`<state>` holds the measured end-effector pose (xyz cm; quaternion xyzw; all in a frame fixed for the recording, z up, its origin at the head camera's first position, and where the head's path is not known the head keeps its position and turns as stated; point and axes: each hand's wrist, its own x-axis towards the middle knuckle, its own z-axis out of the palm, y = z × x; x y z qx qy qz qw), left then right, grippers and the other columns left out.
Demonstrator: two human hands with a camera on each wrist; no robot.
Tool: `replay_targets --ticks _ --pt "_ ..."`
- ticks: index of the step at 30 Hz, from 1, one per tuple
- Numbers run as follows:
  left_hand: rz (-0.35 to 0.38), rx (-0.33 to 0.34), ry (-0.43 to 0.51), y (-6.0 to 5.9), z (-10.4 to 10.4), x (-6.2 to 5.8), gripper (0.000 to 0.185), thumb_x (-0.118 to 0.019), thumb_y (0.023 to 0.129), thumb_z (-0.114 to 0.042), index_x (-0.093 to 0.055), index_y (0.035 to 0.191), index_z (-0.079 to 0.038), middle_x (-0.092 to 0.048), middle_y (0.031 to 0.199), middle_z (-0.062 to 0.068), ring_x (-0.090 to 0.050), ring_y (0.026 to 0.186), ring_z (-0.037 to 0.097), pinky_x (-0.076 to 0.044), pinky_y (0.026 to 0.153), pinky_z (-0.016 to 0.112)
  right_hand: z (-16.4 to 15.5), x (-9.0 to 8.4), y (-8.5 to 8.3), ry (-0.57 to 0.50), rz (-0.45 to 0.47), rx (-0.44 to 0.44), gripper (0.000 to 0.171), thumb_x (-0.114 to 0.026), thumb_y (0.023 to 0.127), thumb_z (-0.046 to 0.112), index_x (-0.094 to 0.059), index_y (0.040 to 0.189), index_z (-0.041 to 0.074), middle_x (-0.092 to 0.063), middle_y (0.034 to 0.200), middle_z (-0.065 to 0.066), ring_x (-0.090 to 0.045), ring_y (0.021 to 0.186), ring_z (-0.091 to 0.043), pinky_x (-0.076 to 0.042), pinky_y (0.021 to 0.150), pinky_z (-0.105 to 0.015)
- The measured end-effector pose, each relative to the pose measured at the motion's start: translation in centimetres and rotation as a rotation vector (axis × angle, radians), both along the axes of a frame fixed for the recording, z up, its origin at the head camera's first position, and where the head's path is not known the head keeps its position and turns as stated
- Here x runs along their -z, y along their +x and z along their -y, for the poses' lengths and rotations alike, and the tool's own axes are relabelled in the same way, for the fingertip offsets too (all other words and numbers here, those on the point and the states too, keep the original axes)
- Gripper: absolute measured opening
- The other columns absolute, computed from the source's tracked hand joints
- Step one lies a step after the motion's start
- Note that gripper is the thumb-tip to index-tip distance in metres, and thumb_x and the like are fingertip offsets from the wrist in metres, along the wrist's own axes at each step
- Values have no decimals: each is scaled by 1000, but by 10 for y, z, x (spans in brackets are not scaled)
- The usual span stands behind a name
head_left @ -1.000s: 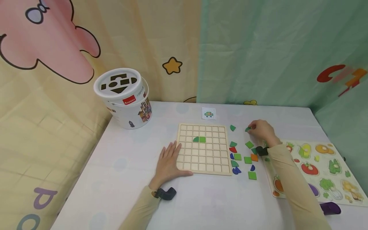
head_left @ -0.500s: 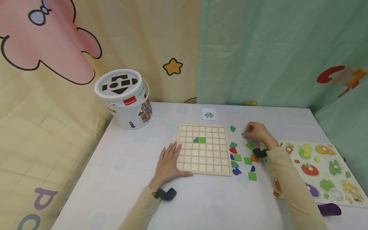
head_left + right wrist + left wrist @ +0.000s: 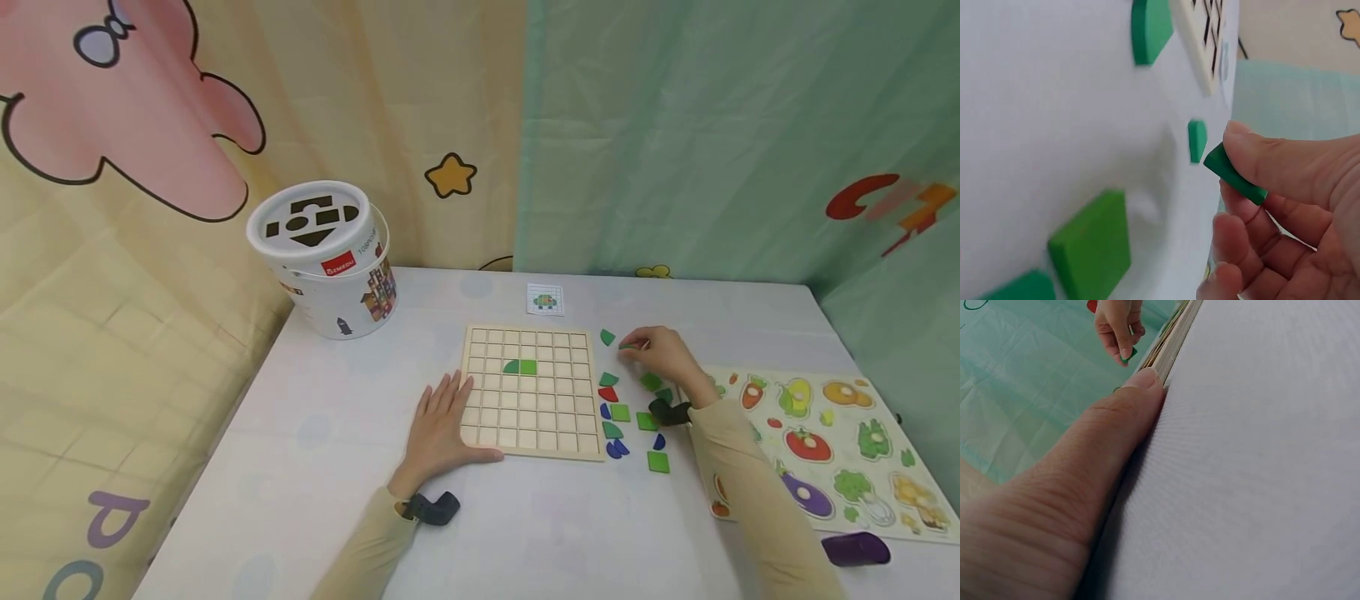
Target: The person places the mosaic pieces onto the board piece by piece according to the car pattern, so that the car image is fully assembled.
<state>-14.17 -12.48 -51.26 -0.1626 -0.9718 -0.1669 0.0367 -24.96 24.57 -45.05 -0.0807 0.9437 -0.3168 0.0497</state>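
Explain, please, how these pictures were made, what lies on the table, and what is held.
No machine here: one person works with two bare hands. The wide view comes from a camera worn on the head; the close views, from cameras on each wrist. On the white table lies a pale, square wooden grid board bearing two flat green pieces. Beside it lie small flat green, red and blue pieces. A white cylindrical bucket stands to the left; a cream board with vegetable pictures lies to the right. The left hand rests at the grid board's near left corner. The right hand pinches a dark-green piece, its full shape hidden.
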Motion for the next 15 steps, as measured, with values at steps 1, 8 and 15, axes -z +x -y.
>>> replay_targets --ticks 1,8,15 --pt "1 0 -1 0 0 0 125 -65 59 -81 -21 152 -9 -14 156 12 -7 143 26 -3 114 45 3 0 1 -7 -18 -18 17 -69 88 14 -70 96 0 -58 79 -8 -49 70 -24 -41 54 -31" --pt "7 1 3 0 0 -1 125 -65 59 -80 -21 151 -8 -15 156 12 -7 143 26 -2 114 45 27 -5 6 -68 -117 -123 8 -71 85 8 -67 87 2 -60 73 -4 -50 66 -21 -42 58 -33" --pt "6 3 0 0 0 1 125 -64 59 -81 -21 152 -9 -14 157 12 -7 143 26 -2 114 44 53 -6 7 -119 -86 -119 9 -73 83 7 -66 83 3 -61 73 -4 -52 64 -19 -43 57 -30"
